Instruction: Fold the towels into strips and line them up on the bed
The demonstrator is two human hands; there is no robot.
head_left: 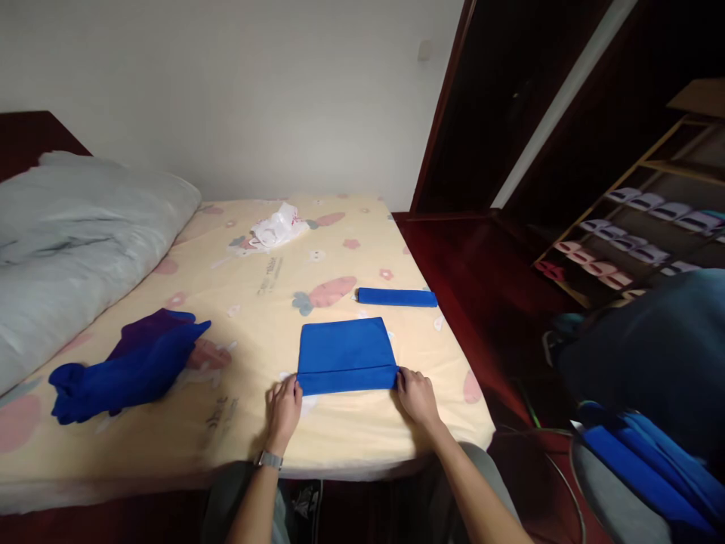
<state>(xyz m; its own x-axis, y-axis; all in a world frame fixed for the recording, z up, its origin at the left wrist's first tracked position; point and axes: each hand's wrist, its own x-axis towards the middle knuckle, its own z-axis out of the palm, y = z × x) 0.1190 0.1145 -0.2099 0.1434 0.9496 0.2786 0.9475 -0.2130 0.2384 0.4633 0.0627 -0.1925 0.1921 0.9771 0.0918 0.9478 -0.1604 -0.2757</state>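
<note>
A flat blue cloth (347,347) lies on the bed with its near edge folded over in a strip. My left hand (285,406) pinches the strip's left end, and a watch is on that wrist. At the strip's right end, my right hand (418,394) is closed on the cloth's corner. Beyond the cloth lies a narrow folded blue strip (397,297) near the bed's right edge. A crumpled blue and purple cloth (136,366) rests to the left of my hands.
The patterned bed (254,423) holds a grey quilt (84,234) at left and a white plastic bag (279,227) farther back. At right are a stool (615,483) bearing folded blue cloths (646,468), a dark draped bulk (646,355) and a slipper rack (651,162).
</note>
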